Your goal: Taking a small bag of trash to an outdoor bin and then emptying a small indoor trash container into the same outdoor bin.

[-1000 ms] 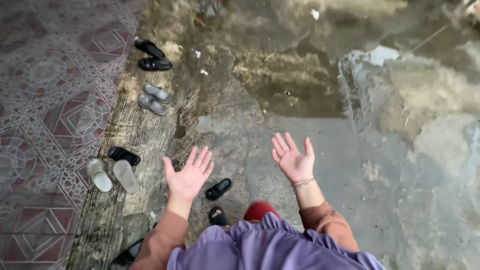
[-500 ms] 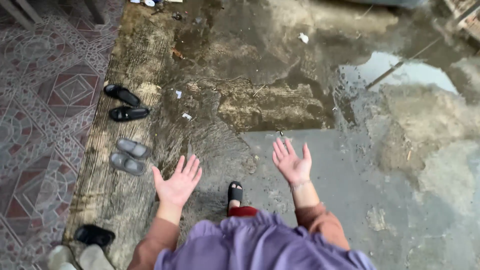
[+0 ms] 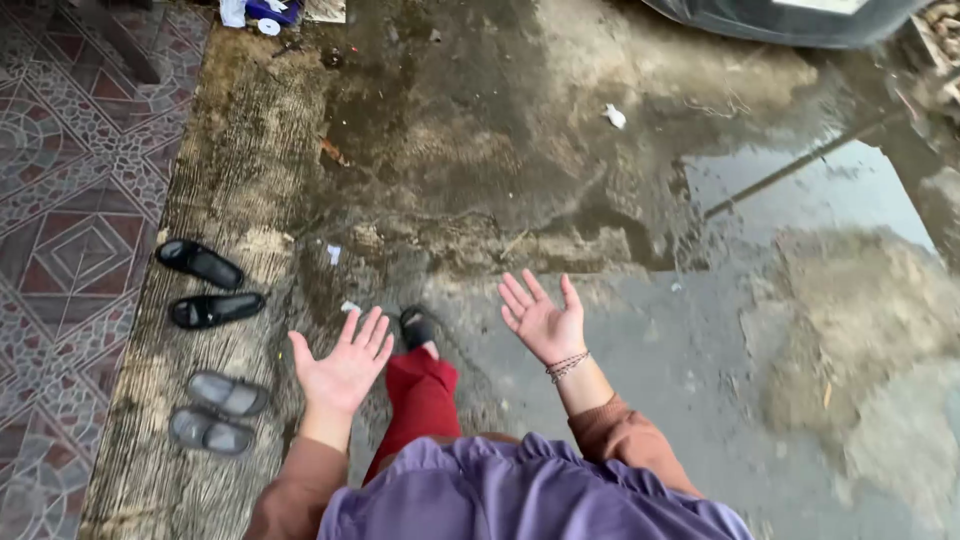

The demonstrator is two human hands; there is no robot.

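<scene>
My left hand (image 3: 340, 368) is held out palm up with fingers spread, empty, above wet concrete ground (image 3: 640, 340). My right hand (image 3: 540, 320) is also raised palm up, fingers apart, holding nothing; a beaded bracelet (image 3: 566, 366) circles its wrist. Between the hands my leg in red trousers (image 3: 420, 395) steps forward, the foot in a black slipper (image 3: 417, 327). I wear a purple top with brown sleeves.
A pair of black sandals (image 3: 203, 285) and a pair of grey sandals (image 3: 215, 410) lie on the rough strip at left, beside patterned red tiles (image 3: 70, 240). A puddle (image 3: 800, 185) spreads at upper right. A dark vehicle edge (image 3: 790, 20) sits at top. Litter scraps lie about.
I have walked forward: the sandals slid down and left in view, the lower pairs left the frame, and my red-trousered leg swung ahead. Both hands stay open, palms up.
</scene>
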